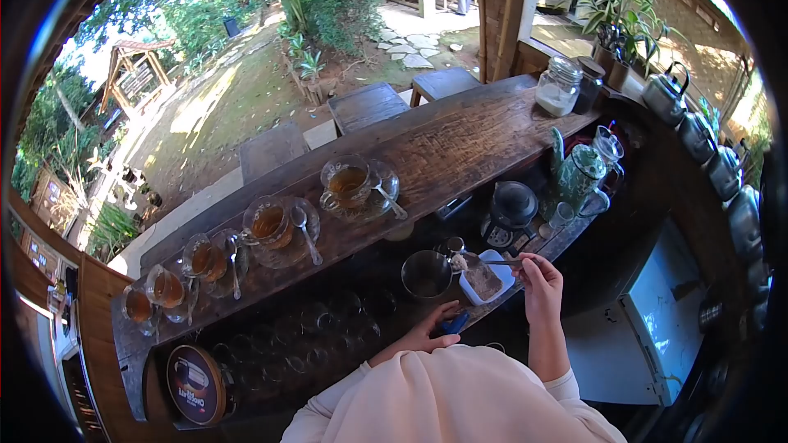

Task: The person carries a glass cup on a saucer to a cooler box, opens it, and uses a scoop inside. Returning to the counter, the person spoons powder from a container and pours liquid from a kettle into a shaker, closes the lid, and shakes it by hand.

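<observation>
My right hand (542, 283) pinches a spoon (501, 262) by its handle. Pale powder is heaped on the spoon's bowl, between a round dark vessel (427, 274) and a white plastic tub (468, 289). Brownish powder fills part of that tub. Lower down, my left hand (421, 331) has its thumb and fingers around a small dark-blue object (455, 322) whose kind I cannot make out. A small metal cup (455, 244) stands just behind the spoon.
Glass cups of tea, including a near one (346, 181), line the wooden counter (460, 127) with saucers and spoons. A green speckled pot (577, 174), black-topped appliance (514, 203) and sugar jar (558, 86) stand right. Glasses (304, 336) fill the shelf below; kettles (666, 96) line the right.
</observation>
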The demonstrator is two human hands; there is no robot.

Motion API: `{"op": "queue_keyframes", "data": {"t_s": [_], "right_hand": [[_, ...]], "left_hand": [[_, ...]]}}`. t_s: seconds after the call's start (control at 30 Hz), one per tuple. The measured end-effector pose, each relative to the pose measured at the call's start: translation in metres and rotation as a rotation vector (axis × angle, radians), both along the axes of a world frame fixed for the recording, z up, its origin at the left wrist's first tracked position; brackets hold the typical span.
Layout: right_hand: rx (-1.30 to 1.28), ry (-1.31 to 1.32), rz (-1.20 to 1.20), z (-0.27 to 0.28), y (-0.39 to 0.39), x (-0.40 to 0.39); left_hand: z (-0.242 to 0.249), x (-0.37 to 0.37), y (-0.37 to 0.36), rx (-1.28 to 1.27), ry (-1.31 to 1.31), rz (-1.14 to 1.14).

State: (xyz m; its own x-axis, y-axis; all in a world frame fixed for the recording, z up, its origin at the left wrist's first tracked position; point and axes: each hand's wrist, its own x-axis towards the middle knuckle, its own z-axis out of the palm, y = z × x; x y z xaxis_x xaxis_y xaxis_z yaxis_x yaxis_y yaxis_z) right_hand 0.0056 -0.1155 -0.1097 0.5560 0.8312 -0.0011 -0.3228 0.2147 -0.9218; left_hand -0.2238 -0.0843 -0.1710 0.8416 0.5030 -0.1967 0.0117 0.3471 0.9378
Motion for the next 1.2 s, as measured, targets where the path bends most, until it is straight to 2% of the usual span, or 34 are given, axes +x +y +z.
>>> {"op": "queue_keyframes", "data": {"t_s": [0.1,0.2,0.23,0.3,0.37,0.47,0.53,0.7,0.77,0.83,0.93,1.03,1.1,1.2], "right_hand": [[0.037,-0.188,0.072,0.012,0.008,-0.020],[0.050,-0.607,0.150,0.003,0.009,-0.033],[0.054,-0.608,0.161,0.003,0.010,-0.035],[0.086,-0.900,0.166,0.002,0.009,-0.037],[0.095,-0.805,0.168,-0.002,0.007,-0.037],[0.175,-0.826,0.087,0.002,0.002,-0.038],[0.209,-0.964,0.141,0.001,0.002,-0.040],[0.282,-0.946,0.059,-0.005,-0.007,-0.029],[0.277,-0.760,-0.146,-0.006,-0.014,-0.022],[0.244,-0.782,-0.319,-0.008,-0.023,-0.013],[0.260,-0.754,-0.361,-0.011,-0.028,-0.003],[0.013,-0.973,-0.359,-0.028,-0.031,0.003],[-0.076,-0.902,-0.322,-0.049,-0.027,0.004],[-0.145,-0.932,-0.278,-0.070,-0.020,0.000]], "left_hand": [[-0.002,-0.004,-0.004,-0.009,-0.010,0.038],[-0.010,-0.008,-0.005,0.015,-0.057,0.054],[-0.009,-0.010,-0.006,0.015,-0.057,0.065],[-0.008,-0.013,-0.007,0.029,-0.032,0.062],[-0.010,-0.015,-0.007,0.049,-0.025,0.078],[-0.008,-0.015,-0.009,0.066,-0.020,0.081],[-0.007,-0.014,-0.009,0.068,-0.022,0.074],[-0.005,-0.011,-0.009,0.102,-0.021,0.060],[-0.011,-0.007,-0.006,0.128,0.021,0.019],[-0.008,-0.005,-0.005,0.156,0.061,-0.019],[0.006,-0.003,-0.003,0.256,0.148,-0.044],[0.014,-0.002,0.003,0.405,0.228,-0.098],[0.019,-0.001,0.006,0.503,0.194,-0.182],[0.029,0.004,0.009,0.550,0.223,-0.263]]}}
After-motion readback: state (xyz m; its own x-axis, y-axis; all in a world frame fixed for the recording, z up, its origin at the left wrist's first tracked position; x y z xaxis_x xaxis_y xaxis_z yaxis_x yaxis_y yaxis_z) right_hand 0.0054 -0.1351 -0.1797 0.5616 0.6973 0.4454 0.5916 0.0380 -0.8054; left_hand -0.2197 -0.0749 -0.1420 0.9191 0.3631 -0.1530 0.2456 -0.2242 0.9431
